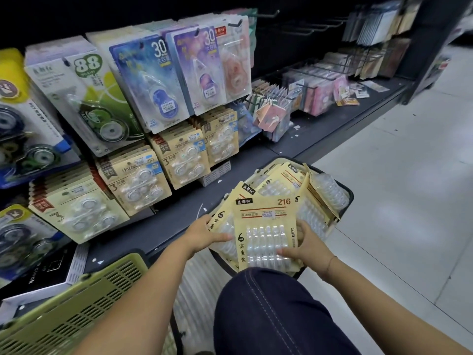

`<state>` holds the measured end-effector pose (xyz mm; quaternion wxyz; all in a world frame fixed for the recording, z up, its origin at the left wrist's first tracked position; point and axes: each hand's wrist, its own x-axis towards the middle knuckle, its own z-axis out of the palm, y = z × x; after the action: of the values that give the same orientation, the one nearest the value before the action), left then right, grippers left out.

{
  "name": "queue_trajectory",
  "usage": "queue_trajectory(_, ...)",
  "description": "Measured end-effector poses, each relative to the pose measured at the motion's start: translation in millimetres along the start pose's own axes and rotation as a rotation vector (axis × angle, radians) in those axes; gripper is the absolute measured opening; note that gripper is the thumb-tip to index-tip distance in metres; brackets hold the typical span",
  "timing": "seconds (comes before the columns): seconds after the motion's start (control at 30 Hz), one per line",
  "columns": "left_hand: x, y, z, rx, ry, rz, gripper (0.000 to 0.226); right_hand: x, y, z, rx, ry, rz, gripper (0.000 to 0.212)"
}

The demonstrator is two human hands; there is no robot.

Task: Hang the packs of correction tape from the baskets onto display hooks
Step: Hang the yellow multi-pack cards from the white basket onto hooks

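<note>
Display wall [281,47]: left half was packed with hung correction tape cards. A few empty hooks [266,15] stuck out upper right, well apart from the work. Base shelf [163,226] ran along below it.

Two baskets sat by the shelf: a green basket [84,303] lower left, contents not visible, and a dark-rimmed basket [350,196] ahead of the knee [268,303]. The packs of correction tape [289,180] lay fanned in the dark one.

Top pack [266,226], marked 216, lay on that pile, not yet lifted clear.

Left grip [202,235] was curled round the left edge of the fanned packs, thumb on top. Right grip [309,248] was curled over the top pack's lower right, fingers on the blister.

Step, my read: picking and squaring up packs, nothing hung from this handful yet. Next move calls for lifting them out, finding a matching or free hook, and lining up the hang hole. I couldn't see the hole here.
</note>
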<state>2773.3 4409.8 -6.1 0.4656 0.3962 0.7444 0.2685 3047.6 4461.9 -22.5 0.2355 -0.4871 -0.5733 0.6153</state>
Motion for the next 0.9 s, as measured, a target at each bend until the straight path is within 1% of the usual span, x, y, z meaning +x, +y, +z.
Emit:
queue_trajectory(0.13, -2, 10, -4, -0.006, 0.011, 0.018, 0.039, 11, -17, -11, 0.059, 0.030, 0.004, 0.062)
queue_trajectory(0.23, -9, 19, -13, -0.069, 0.042, 0.016, 0.040, 19, -40, -22, 0.063, -0.024, -0.036, 0.047)
queue_trajectory(0.3, -9, 27, -23, -0.090, 0.070, 0.025, 0.047, 25, -60, -28, 0.059, -0.056, -0.077, 0.035)
queue_trajectory(0.37, -14, 40, -32, -0.134, 0.086, 0.046, 0.047, 32, -81, -33, 0.068, -0.066, -0.099, 0.028)
queue_trajectory(0.4, -17, 47, -36, -0.161, 0.101, 0.054, 0.044, 34, -90, -36, 0.073, -0.068, -0.111, 0.029)
queue_trajectory(0.53, -30, 87, -49, -0.264, 0.182, 0.122, 0.038, 40, -139, -51, 0.107, -0.093, -0.178, 0.043)
queue_trajectory(0.67, -52, 140, -60, -0.389, 0.297, 0.234, 0.039, 33, -197, -70, 0.119, -0.108, -0.313, 0.046)
queue_trajectory(0.77, -76, 172, -67, -0.470, 0.351, 0.321, 0.038, 24, -236, -77, 0.179, -0.137, -0.388, 0.038)
queue_trajectory(0.83, -90, 182, -74, -0.538, 0.401, 0.349, 0.040, 15, -258, -71, 0.187, -0.159, -0.442, 0.041)
queue_trajectory(0.9, -105, 190, -85, -0.554, 0.470, 0.377, 0.046, 8, -278, -58, 0.230, -0.171, -0.491, 0.047)
